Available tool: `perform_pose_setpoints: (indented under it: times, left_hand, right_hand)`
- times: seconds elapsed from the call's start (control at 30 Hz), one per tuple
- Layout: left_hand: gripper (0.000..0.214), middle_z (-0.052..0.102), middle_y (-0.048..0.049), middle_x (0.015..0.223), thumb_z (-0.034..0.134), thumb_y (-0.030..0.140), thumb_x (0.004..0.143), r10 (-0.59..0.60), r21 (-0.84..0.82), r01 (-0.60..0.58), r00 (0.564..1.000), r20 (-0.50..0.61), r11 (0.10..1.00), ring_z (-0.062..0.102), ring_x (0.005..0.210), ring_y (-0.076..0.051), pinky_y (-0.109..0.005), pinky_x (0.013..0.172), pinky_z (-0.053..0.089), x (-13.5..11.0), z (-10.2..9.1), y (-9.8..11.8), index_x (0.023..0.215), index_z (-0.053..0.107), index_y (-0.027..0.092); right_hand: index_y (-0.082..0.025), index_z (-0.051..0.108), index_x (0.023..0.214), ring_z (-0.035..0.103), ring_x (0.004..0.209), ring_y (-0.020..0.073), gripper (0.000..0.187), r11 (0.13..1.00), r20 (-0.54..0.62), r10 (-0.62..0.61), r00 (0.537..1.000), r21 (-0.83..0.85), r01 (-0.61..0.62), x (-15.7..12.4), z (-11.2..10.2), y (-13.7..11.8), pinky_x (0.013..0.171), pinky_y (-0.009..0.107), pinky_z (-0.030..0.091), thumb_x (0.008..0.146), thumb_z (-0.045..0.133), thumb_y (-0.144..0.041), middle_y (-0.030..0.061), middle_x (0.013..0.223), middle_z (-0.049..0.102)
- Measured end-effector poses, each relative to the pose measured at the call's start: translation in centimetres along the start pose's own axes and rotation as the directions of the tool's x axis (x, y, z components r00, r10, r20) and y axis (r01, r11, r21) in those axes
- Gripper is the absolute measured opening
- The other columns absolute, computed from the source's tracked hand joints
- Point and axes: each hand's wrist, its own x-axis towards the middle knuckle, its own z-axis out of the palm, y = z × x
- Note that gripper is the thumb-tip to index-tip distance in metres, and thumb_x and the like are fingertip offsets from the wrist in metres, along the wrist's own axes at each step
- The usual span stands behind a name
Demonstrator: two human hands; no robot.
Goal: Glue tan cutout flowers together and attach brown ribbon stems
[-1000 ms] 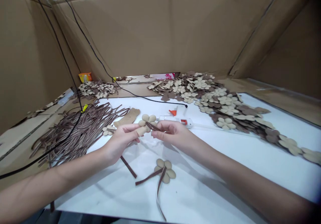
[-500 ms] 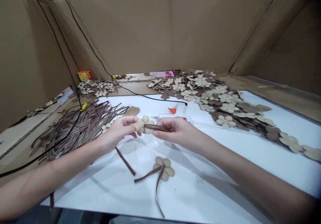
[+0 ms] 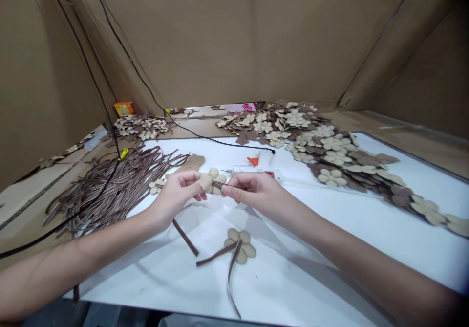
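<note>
My left hand (image 3: 176, 195) pinches a beige flower cut-out (image 3: 212, 180) by its lower side. My right hand (image 3: 249, 190) holds a strip of brown checked ribbon (image 3: 219, 185) with its fingertips, pressing the strip's end onto the flower's face. The two hands nearly meet at the flower, and the fingers hide part of it. Just beyond my right hand lies a white hot glue gun (image 3: 256, 172). Below the hands, a finished-looking beige flower (image 3: 240, 246) lies on the table with dark ribbon strips across it.
A white table top (image 3: 293, 249) holds a loose ribbon strip (image 3: 185, 237) and a heap of striped ribbon strips (image 3: 110, 190) at left. Heaps of beige and brown flower cut-outs (image 3: 330, 163) run along the far right. A black cable (image 3: 220, 142) crosses the back, and cardboard walls surround the area.
My hands have moved closer together. The ribbon span between them has shortened, with my right fingers now at the flower. The glue gun shows more fully beyond my right hand.
</note>
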Motion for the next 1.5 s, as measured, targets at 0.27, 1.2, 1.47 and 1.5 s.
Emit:
perform_pose_setpoints:
  times: [0.27, 1.2, 1.47, 1.5]
  left_hand:
    - [0.029, 0.059, 0.0007, 0.061, 0.067, 0.043, 0.074, -0.044, -0.001, 0.044, 0.999, 0.025, 0.999, 0.053, 0.058, -0.009, -0.02, 0.058, 0.042, 0.02, 0.11, -0.1, 0.072, 0.065, 0.014]
    - [0.022, 0.06, 0.0011, 0.056, 0.074, 0.034, 0.066, -0.024, -0.022, 0.024, 1.0, 0.015, 0.999, 0.053, 0.055, -0.01, -0.021, 0.058, 0.044, -0.42, 0.38, 0.39, 0.065, 0.064, 0.014]
    - [0.022, 0.061, 0.0017, 0.059, 0.074, 0.033, 0.067, 0.016, -0.047, -0.016, 1.0, -0.009, 0.999, 0.054, 0.055, -0.01, -0.022, 0.059, 0.044, -0.44, 0.54, -0.07, 0.067, 0.06, 0.015]
    - [0.023, 0.061, 0.0019, 0.059, 0.074, 0.033, 0.067, 0.017, -0.051, -0.018, 1.0, -0.011, 0.999, 0.054, 0.055, -0.01, -0.022, 0.059, 0.044, -0.44, 0.56, -0.11, 0.067, 0.06, 0.015]
  right_hand:
    - [-0.016, 0.058, 0.069, 0.038, 0.051, 0.007, 0.03, 1.0, -0.031, -0.006, 0.999, -0.002, 0.006, 0.18, 0.12, 0.44, 0.047, 0.022, 0.025, 0.078, 0.059, -0.045, -0.0039, 0.059, 0.047]
    - [-0.016, 0.061, 0.07, 0.038, 0.054, 0.0088, 0.028, 0.999, -0.036, -0.026, 0.999, -0.045, 0.024, -0.01, -0.1, 0.11, 0.048, 0.023, 0.027, 0.076, 0.062, -0.043, -0.0031, 0.06, 0.048]
    - [-0.015, 0.06, 0.069, 0.039, 0.055, 0.009, 0.03, 1.0, -0.011, -0.02, 1.0, -0.022, 0.019, -0.13, 0.08, -0.17, 0.047, 0.023, 0.026, 0.077, 0.06, -0.045, -0.0023, 0.061, 0.048]
    - [-0.015, 0.06, 0.069, 0.039, 0.055, 0.009, 0.03, 1.0, -0.006, -0.016, 1.0, -0.018, 0.016, -0.12, 0.09, -0.16, 0.047, 0.023, 0.026, 0.077, 0.06, -0.045, -0.0023, 0.061, 0.048]
